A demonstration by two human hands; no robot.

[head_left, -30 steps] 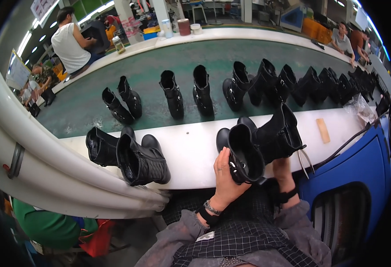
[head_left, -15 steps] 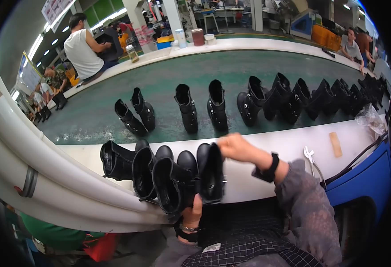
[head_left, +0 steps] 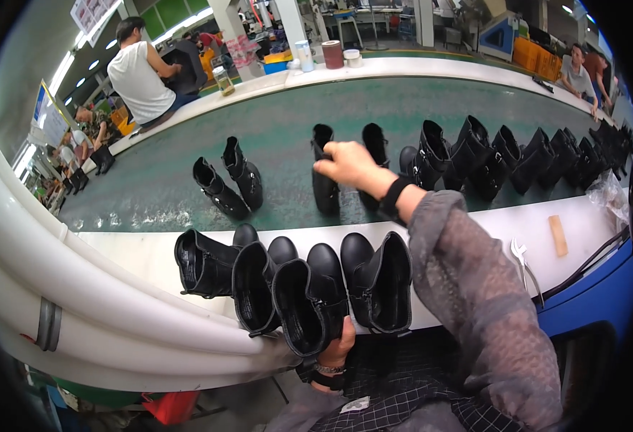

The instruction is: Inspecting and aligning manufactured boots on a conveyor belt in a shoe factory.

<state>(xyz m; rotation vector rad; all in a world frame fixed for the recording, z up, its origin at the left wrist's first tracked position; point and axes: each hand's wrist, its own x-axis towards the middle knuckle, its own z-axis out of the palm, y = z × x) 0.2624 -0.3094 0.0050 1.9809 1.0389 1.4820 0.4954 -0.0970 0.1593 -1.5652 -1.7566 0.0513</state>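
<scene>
My left hand (head_left: 339,342) is closed on the near side of a black ankle boot (head_left: 300,306), its thumb up along the shaft and the other fingers hidden. Close on its right stands another black boot (head_left: 382,284) with its opening toward me; no hand is on it. More black boots (head_left: 208,263) stand to the left on the white ledge. My right hand (head_left: 356,167) reaches out over the green belt, thumb and forefinger apart in front of a buckled black boot (head_left: 325,191). Whether they touch it I cannot tell.
The green conveyor belt (head_left: 280,108) carries several black boots, crowded at the right. Metal pincers (head_left: 522,263) and a tan block (head_left: 558,236) lie on the white ledge (head_left: 467,234). Thick white pipes (head_left: 107,288) run at the left. Other people sit across and along the belt.
My right hand has left the boot at the right end of the near row and moved forward over the belt. My left hand stays at its boot. The view has shifted slightly.
</scene>
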